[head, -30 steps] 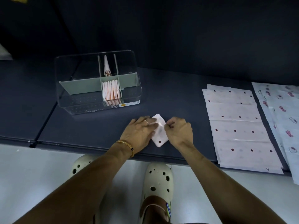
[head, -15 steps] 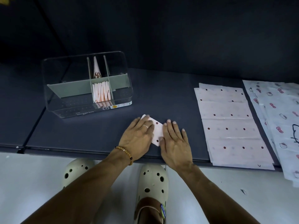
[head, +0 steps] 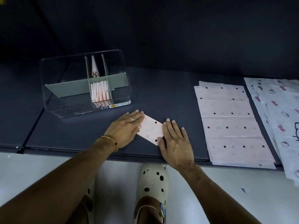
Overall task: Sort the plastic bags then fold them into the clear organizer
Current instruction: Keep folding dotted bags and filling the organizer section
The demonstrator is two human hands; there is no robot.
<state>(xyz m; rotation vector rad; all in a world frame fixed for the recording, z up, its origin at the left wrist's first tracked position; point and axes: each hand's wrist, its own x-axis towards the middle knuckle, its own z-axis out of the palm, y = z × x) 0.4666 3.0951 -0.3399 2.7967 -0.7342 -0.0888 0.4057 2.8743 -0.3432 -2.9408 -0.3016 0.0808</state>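
Pink dotted folded bag [head: 151, 129] lies flat on dark surface [head: 169, 94], near edge, just near-right of clear organizer [head: 84, 84]. Left hand [head: 123, 130] presses bag's left end, fingers straight, ring and bead bracelet visible. Right hand [head: 176, 141] flat on bag's right end, fingers straight, thumb at near corner. Hands apart, bag between. Organizer's near middle compartment holds upright folded pink bags [head: 99, 91]; far middle compartment holds one folded bag [head: 95, 67]. Right: flat dotted bags [head: 229, 120], then cat-print bags [head: 281, 110] at far right.
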